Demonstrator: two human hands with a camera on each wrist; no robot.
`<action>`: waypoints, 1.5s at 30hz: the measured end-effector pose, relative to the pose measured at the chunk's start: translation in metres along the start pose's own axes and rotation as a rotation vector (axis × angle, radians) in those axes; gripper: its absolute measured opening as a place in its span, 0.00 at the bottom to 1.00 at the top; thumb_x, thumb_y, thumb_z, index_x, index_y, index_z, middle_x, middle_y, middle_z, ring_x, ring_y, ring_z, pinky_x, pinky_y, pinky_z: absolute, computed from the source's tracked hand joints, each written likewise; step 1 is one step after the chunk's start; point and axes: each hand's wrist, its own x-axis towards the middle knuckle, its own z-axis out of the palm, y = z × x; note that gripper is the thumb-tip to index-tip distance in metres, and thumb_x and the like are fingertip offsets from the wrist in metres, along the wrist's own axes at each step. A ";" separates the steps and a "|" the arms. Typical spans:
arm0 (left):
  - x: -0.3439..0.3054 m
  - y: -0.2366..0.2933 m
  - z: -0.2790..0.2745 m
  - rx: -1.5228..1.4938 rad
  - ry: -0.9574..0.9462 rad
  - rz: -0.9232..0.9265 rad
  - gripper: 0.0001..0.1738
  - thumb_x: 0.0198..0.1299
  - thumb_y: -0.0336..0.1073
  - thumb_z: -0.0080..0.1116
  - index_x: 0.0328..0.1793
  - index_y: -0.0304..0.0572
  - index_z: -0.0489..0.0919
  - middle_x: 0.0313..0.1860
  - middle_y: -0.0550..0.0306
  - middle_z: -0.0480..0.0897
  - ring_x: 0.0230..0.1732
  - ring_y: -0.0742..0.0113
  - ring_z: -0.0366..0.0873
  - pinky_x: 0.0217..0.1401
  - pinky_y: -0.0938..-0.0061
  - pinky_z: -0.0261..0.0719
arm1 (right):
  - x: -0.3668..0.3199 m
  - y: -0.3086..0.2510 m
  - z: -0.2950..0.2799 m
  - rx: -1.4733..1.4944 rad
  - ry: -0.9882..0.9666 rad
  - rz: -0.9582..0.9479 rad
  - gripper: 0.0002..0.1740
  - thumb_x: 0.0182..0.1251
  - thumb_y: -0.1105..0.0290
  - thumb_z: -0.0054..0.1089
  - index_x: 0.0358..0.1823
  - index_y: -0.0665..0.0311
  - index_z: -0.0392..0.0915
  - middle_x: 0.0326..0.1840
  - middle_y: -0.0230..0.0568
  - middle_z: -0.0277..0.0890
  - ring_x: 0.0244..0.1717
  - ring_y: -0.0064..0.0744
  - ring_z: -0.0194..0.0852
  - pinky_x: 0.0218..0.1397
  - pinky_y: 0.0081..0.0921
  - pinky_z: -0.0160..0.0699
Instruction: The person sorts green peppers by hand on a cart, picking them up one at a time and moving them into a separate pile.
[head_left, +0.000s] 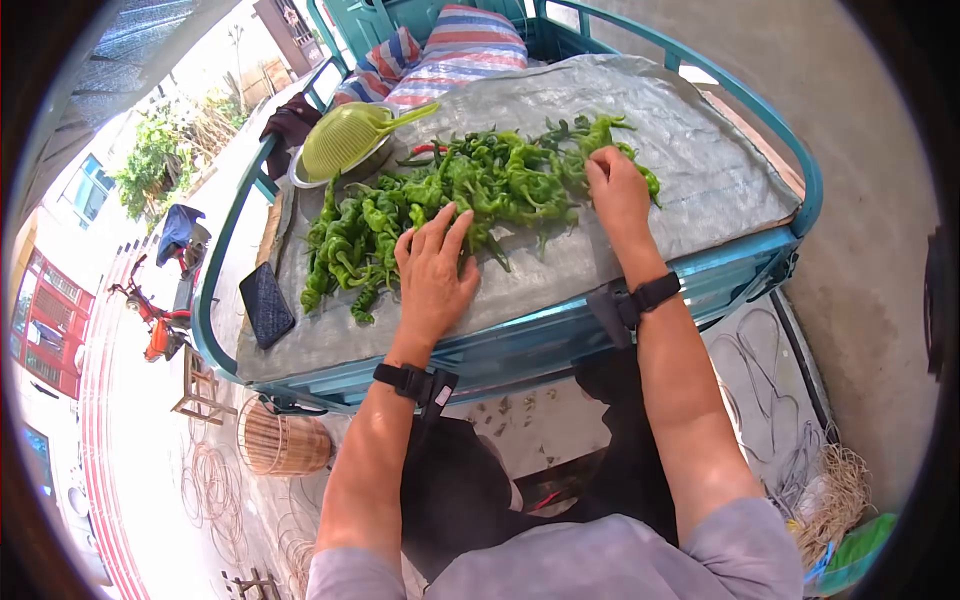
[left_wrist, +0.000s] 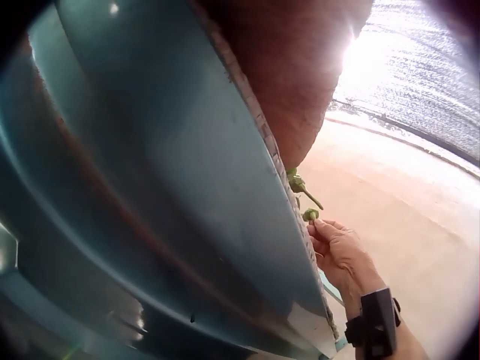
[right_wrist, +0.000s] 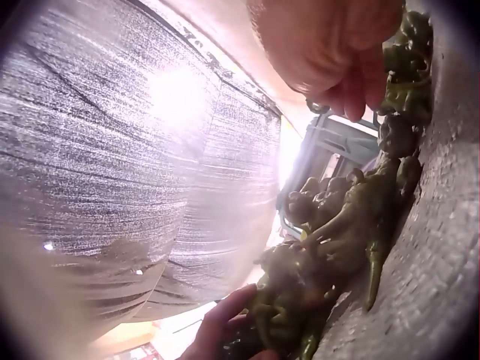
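Note:
Green peppers lie in a long heap across a grey sheet. My left hand rests at the heap's near edge, fingers spread and touching peppers; its fingers also show beside the heap in the right wrist view. At the heap's right end my right hand has curled fingers, and in the left wrist view the same hand pinches a small green pepper by thumb and fingertips. One red pepper lies at the back of the heap.
A yellow-green strainer sits on a metal bowl behind the heap's left side. A phone lies at the left. Teal rails edge the cart, with striped sacks at the back. Below left stands a wicker basket.

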 end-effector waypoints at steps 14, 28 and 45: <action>0.001 0.001 0.002 0.072 -0.038 0.004 0.39 0.54 0.35 0.66 0.76 0.51 0.71 0.76 0.55 0.70 0.68 0.52 0.70 0.78 0.55 0.55 | 0.000 0.019 -0.022 -0.246 0.009 -0.048 0.06 0.74 0.64 0.60 0.49 0.51 0.79 0.45 0.37 0.82 0.44 0.50 0.83 0.44 0.46 0.81; 0.002 0.001 0.004 0.123 -0.057 0.018 0.41 0.53 0.35 0.66 0.77 0.52 0.69 0.78 0.57 0.69 0.71 0.55 0.68 0.79 0.56 0.54 | -0.008 0.004 -0.038 -0.010 0.100 -0.087 0.14 0.72 0.64 0.60 0.56 0.54 0.78 0.52 0.40 0.84 0.48 0.49 0.84 0.49 0.46 0.81; 0.001 0.003 0.002 0.105 -0.051 0.017 0.39 0.55 0.37 0.65 0.76 0.52 0.70 0.76 0.53 0.70 0.70 0.53 0.69 0.79 0.55 0.54 | -0.045 -0.023 0.004 -0.194 -0.384 -0.333 0.10 0.62 0.68 0.67 0.45 0.50 0.82 0.42 0.41 0.78 0.43 0.51 0.84 0.44 0.46 0.83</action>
